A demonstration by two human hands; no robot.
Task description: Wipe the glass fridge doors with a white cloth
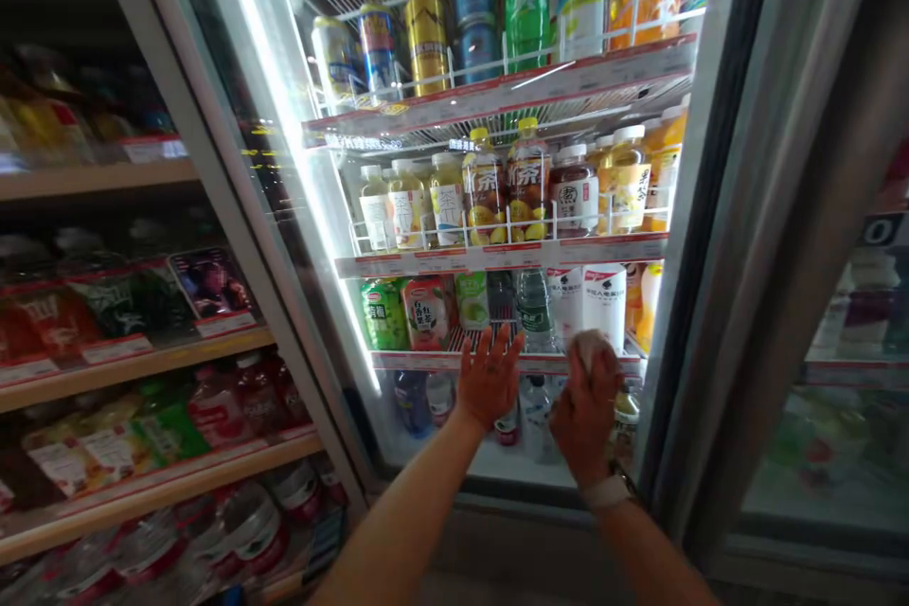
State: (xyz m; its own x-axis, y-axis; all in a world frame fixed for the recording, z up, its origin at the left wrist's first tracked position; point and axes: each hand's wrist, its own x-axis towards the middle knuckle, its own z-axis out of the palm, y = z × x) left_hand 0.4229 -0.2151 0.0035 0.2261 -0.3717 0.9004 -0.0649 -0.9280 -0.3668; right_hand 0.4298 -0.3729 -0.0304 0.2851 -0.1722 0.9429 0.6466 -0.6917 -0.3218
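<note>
My left hand (490, 381) is open, its fingers spread at the front edge of a lower fridge shelf (418, 361). Just beyond its fingertips stand a clear water bottle with a green label (534, 311) and a green carton (472, 300). In my right hand (583, 412) the fingers are closed around a pale crumpled cloth (592, 348), slightly blurred. That cloth is in front of the white packs (603, 298) on the same shelf; whether it touches them I cannot tell. A watch with a light band (609, 490) circles my right wrist.
Above are bottled teas (485, 189) behind a wire rail, and cans (427, 43) higher up. More bottles (536, 417) stand at the bottom. A bright light strip (284, 114) edges the fridge's left side. Wooden shelves (142, 492) with drinks stand left; a metal door frame (767, 256) is right.
</note>
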